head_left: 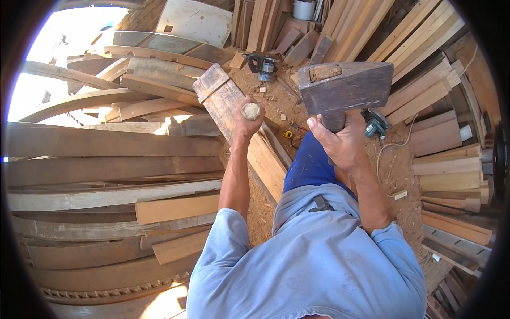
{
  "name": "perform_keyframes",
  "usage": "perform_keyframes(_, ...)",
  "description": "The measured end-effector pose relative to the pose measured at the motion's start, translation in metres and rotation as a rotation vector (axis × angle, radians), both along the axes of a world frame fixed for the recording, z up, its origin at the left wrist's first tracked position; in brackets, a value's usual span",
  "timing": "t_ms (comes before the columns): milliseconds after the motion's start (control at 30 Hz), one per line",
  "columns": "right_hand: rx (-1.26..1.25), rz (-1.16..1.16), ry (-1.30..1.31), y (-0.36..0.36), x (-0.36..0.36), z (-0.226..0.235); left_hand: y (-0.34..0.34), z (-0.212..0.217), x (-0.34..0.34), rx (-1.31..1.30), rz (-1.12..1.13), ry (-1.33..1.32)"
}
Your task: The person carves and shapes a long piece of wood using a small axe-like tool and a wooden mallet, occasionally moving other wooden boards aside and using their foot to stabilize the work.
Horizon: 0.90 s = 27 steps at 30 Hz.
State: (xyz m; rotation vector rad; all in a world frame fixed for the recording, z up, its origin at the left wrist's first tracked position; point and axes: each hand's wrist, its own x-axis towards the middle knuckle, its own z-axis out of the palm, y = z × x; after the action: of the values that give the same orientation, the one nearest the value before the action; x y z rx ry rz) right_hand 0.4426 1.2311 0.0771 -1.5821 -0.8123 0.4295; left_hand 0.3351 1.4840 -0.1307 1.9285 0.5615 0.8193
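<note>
Landmark: plank [222, 108] | Room: open air right of it, up to the mallet [348, 87] | Obstacles: left hand [246, 123] over it; stacked boards [117, 142] to its left; power tool [264, 68] off its far end

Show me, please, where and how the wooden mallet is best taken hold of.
The wooden mallet is probably best gripped by its handle, coming from the person's right, below the head, with the fingers wrapped around it. The head is a broad, thick block, while the handle is much narrower. The right hand already holds it there.
</note>
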Motion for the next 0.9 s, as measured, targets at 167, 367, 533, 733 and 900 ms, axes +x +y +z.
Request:
perform_keyframes(167, 0.173, -0.069, -0.190, 0.030, -0.007, 0.010, -0.009, 0.007, -0.010, 0.012, 0.012, -0.045)
perform_keyframes(367, -0.369, 0.252, -0.627, 0.088, -0.013, -0.083, -0.010, -0.032, -0.036, 0.105, 0.237, -0.206)
perform_keyframes(533, -0.523, 0.265, -0.528, 0.081, -0.017, -0.069, -0.020, -0.001, -0.043, 0.160, 0.073, -0.116)
perform_keyframes(733, -0.258, 0.180, -0.324, 0.074, -0.023, -0.058, -0.013, 0.002, -0.020, -0.046, 0.228, -0.142)
perform_keyframes(900, -0.188, 0.140, -0.145, 0.053, -0.023, -0.037, 0.000, -0.010, -0.008, -0.047, 0.100, -0.180)
